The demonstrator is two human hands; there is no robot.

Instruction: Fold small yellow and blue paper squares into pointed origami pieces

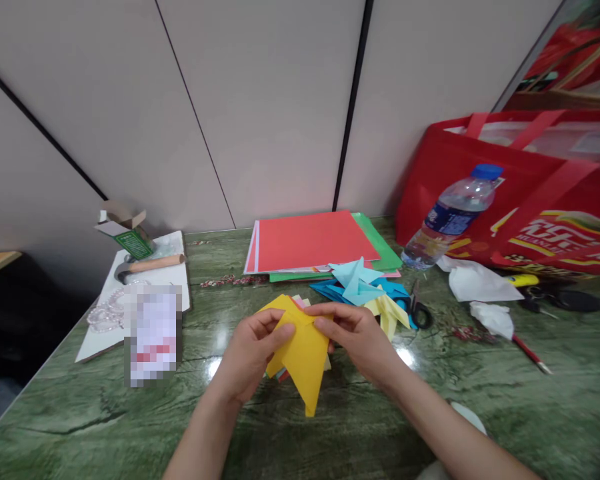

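A folded sheet of yellow paper (306, 357) is held up over the table between my two hands, its narrow tip pointing down toward me. My left hand (257, 347) pinches its upper left part between thumb and fingers. At the upper right edge, my right hand (354, 333) pinches the same paper. Partly hidden beneath it lie other coloured papers. Just beyond my right hand are folded paper pieces: a light blue one (356, 281), darker blue ones and a pale yellow one (391, 313). Black scissors (420, 315) lie beside them.
Red and green paper sheets (315, 241) are stacked by the wall. A water bottle (450, 217) leans against a red bag (540, 180) at right, near crumpled tissues (480, 283) and a red pen (530, 353). At left, a white board (97, 337) bears a wooden-handled tool (155, 264) and small box (133, 241).
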